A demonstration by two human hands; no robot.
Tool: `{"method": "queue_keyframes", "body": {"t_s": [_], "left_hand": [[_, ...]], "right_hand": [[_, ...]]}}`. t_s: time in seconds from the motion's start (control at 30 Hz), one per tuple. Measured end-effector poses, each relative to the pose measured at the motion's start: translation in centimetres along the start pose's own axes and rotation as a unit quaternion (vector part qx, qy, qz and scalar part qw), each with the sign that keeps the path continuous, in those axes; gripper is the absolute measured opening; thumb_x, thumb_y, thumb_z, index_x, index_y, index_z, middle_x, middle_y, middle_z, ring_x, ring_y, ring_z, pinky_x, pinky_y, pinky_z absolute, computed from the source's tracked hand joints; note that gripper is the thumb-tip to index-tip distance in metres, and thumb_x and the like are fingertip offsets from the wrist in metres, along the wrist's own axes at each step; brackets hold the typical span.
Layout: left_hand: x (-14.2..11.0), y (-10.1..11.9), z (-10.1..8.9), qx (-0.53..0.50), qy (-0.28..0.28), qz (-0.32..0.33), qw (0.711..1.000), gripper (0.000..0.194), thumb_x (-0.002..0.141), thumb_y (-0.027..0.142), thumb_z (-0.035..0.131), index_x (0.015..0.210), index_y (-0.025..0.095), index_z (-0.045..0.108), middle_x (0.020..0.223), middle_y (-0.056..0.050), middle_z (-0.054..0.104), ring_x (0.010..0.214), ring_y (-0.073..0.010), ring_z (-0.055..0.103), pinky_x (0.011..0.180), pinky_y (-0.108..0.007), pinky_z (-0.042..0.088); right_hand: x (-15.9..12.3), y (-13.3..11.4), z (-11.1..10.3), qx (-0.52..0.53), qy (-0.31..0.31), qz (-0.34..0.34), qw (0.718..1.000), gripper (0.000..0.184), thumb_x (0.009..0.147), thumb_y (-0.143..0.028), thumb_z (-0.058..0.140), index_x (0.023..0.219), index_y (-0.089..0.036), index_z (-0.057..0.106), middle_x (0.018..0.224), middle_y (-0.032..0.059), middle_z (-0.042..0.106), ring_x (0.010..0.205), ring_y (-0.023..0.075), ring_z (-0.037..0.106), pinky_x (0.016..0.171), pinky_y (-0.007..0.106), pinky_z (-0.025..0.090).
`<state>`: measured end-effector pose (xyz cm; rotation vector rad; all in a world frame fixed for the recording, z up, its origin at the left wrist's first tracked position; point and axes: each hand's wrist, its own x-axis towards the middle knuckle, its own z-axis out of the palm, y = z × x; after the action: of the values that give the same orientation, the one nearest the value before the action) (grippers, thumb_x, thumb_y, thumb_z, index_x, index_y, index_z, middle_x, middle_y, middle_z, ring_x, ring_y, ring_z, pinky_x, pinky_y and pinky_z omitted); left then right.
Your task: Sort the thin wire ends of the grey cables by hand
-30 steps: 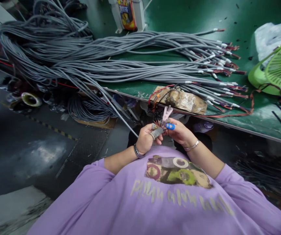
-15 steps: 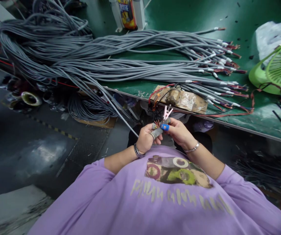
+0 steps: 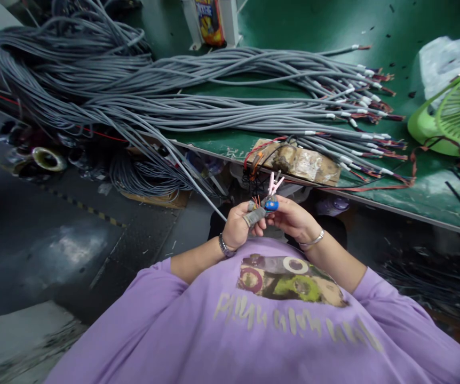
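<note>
A grey cable (image 3: pixel 198 193) comes down off the bench and runs into my left hand (image 3: pixel 237 228), whose fingers are closed around its end. Thin orange-red wires (image 3: pixel 256 201) stick up between the fingertips. Grey wraps cover some of my fingertips and partly hide the cable end. Close against it, my right hand (image 3: pixel 296 217) is closed in a pinch at the wires, with a blue cover (image 3: pixel 271 205) on its thumb. What exactly lies between those fingertips is mostly hidden. Just beyond them stands a pink clip (image 3: pixel 275 184), near the bench edge.
Many grey cables (image 3: pixel 214 114) with stripped ends lie across the green bench (image 3: pixel 314 26). A worn block (image 3: pixel 302 161) sits at its front edge. To the right are a green fan (image 3: pixel 454 112) and a plastic bag (image 3: pixel 446 58). Coiled cable (image 3: pixel 145 176) lies below the bench.
My right hand has shifted slightly and its blue-covered thumb has turned at the wires. My left hand keeps its hold, tilted a little. The cables on the bench stay put.
</note>
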<state>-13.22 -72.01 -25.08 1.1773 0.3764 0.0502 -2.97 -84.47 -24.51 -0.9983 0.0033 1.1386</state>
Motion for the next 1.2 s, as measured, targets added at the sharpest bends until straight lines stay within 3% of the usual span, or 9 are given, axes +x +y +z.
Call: {"method": "queue_keyframes", "body": {"t_s": [0.17,0.43,0.7,0.93,1.2], "left_hand": [[0.0,0.5,-0.1,0.04,-0.04,-0.043,0.997,0.034,0.074,0.042,0.074,0.063,0.015,0.058,0.053,0.0,0.064,0.036,-0.0083,0.054,0.035,-0.017,0.036],[-0.2,0.6,0.1,0.043,0.002,-0.037,0.998,0.03,0.071,0.039,0.075,0.065,0.016,0.057,0.052,0.002,0.062,0.035,-0.0072,0.051,0.035,-0.016,0.035],[0.1,0.8,0.2,0.023,0.059,-0.032,0.998,0.031,0.068,0.041,0.076,0.065,0.017,0.056,0.051,0.002,0.062,0.034,-0.0074,0.05,0.033,-0.017,0.034],[0.2,0.8,0.5,0.035,0.043,-0.042,0.998,0.034,0.066,0.043,0.078,0.064,0.016,0.057,0.049,0.002,0.061,0.034,-0.0077,0.05,0.033,-0.017,0.032],[0.4,0.6,0.2,0.02,0.022,-0.037,0.999,0.03,0.07,0.039,0.075,0.063,0.016,0.057,0.05,0.001,0.062,0.033,-0.008,0.05,0.032,-0.017,0.033]], "right_hand": [[-0.2,-0.3,0.3,-0.049,0.015,-0.014,0.999,0.036,0.052,-0.034,0.091,0.069,-0.015,0.066,0.062,-0.0002,0.065,0.053,0.0095,0.055,0.05,0.021,0.041],[-0.2,0.2,0.6,-0.034,0.068,-0.068,0.995,0.041,0.053,-0.04,0.091,0.069,-0.017,0.061,0.06,-0.0036,0.059,0.051,0.0071,0.049,0.048,0.02,0.04],[-0.5,0.1,-0.3,-0.008,0.005,-0.057,0.998,0.036,0.058,-0.041,0.088,0.076,-0.018,0.068,0.072,-0.0006,0.064,0.062,0.01,0.056,0.056,0.022,0.05],[-0.3,0.2,0.2,-0.083,0.016,-0.089,0.992,0.035,0.061,-0.036,0.087,0.084,-0.016,0.071,0.073,0.0008,0.067,0.059,0.01,0.055,0.054,0.023,0.042],[-0.3,0.0,0.4,-0.056,0.007,-0.069,0.996,0.034,0.054,-0.033,0.088,0.079,-0.017,0.072,0.068,-0.0009,0.066,0.054,0.0091,0.053,0.054,0.024,0.042]]}}
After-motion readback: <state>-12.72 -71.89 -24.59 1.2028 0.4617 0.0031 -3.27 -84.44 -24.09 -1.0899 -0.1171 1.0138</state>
